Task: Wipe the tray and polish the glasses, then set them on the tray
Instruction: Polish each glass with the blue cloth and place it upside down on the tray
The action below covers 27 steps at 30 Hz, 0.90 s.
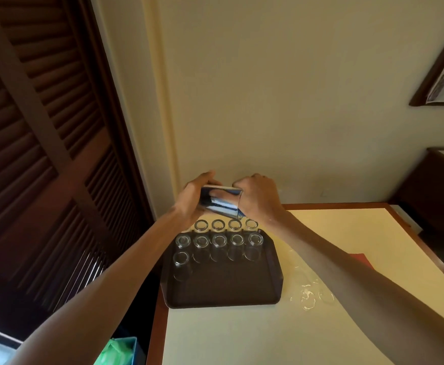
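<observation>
A clear glass (220, 200) lies on its side in the air above the far end of the tray, with a blue and white cloth (222, 206) stuffed inside it. My left hand (193, 196) grips the glass by its base end. My right hand (260, 196) is curled at the glass's mouth and holds the cloth. The dark brown tray (223, 288) sits at the table's left edge. Several glasses (218, 241) stand on its far half in rows, and one more (180, 259) starts a nearer row on the left.
Several clear glasses (307, 296) rest on the cream table (255, 335) right of the tray, under my right forearm. A red flat item (357, 259) lies further right. A louvred wooden door (44, 154) is on the left, and a blue bin (120, 350) stands below the table.
</observation>
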Tool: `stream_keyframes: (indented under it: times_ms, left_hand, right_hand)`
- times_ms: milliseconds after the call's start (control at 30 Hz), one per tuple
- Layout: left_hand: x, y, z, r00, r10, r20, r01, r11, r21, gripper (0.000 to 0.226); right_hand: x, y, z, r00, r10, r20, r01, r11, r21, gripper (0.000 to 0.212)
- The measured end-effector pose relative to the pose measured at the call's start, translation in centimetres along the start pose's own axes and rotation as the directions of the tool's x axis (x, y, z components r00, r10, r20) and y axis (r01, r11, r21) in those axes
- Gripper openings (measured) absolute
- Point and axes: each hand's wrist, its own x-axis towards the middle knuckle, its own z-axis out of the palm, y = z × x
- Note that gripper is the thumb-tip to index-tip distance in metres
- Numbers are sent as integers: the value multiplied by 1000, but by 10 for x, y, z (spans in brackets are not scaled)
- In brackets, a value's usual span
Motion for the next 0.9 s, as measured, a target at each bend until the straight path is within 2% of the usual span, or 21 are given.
stream_keyframes:
  times_ms: [33,100,167,200,233,267,300,333,367,433,467,533,567,600,633,667,767,800,833,867,900]
  left_hand:
    - [-1,1,3,999,-23,-35,24,999,23,40]
    - [0,2,8,991,-8,-134,22,994,108,43]
    - [-1,1,8,973,101,-206,-48,968,245,46]
    - [-1,1,8,957,181,-225,-109,948,299,46]
    - [-2,1,8,937,265,-230,-181,927,330,46]
    - [-2,-1,8,911,347,-222,-259,902,346,46]
    - [-2,-2,10,879,430,-204,-340,867,364,46]
    - [-1,-5,12,852,493,-178,-403,833,380,46]
    - [-2,-6,14,832,533,-151,-446,806,389,46]
    - [-1,-11,13,833,542,-113,-470,799,375,44]
    - [1,-12,11,864,494,-100,-438,834,334,43]
    - [4,-10,8,962,263,-67,-249,954,169,41]
    - [4,-8,9,992,121,-43,-117,989,94,41]
    - [5,-8,11,999,15,-36,-13,998,63,41]
    - [8,-9,14,998,-34,-56,38,996,78,40]
    - [10,-10,17,996,-32,-87,41,993,107,40]
    - [16,-16,19,975,135,-175,-91,967,239,45]
    - [18,-18,18,958,216,-188,-156,944,292,47]
    - [21,-18,19,935,306,-180,-232,910,345,47]
    - [22,-18,19,907,390,-161,-306,871,384,45]
    - [23,-17,22,876,461,-140,-372,832,411,41]
  right_hand:
    - [1,1,-3,995,-89,-39,83,988,-134,63]
    - [4,6,1,983,-166,-79,149,970,-191,57]
    - [2,4,11,992,-87,-90,87,996,-11,60]
    - [-1,1,17,998,-1,-70,12,988,155,59]
    - [-4,-1,20,994,104,33,-108,906,409,54]
    - [-8,-4,20,951,180,251,-304,690,657,52]
    - [-13,-8,18,836,147,529,-541,387,747,51]
    - [-18,-9,17,688,29,725,-720,150,677,52]
    - [-23,-8,17,599,-60,799,-798,48,601,53]
    - [-25,-4,15,592,-57,804,-798,97,595,51]
    - [-22,-3,12,659,21,752,-738,209,641,49]
    - [-13,1,3,863,164,477,-463,633,621,51]
    - [-8,4,-2,942,152,300,-279,853,442,55]
    - [-3,7,-7,983,84,162,-112,979,169,62]
    - [1,8,-12,997,-20,80,26,997,-72,71]
    - [2,10,-14,994,-80,74,94,974,-206,75]
    - [5,19,0,996,-57,69,71,974,-216,48]
    - [3,20,6,999,-4,54,9,994,-108,51]
    - [0,23,14,994,59,94,-69,992,107,50]
    - [-4,23,18,977,136,164,-196,877,439,48]
    - [-8,21,18,902,203,381,-421,603,678,54]
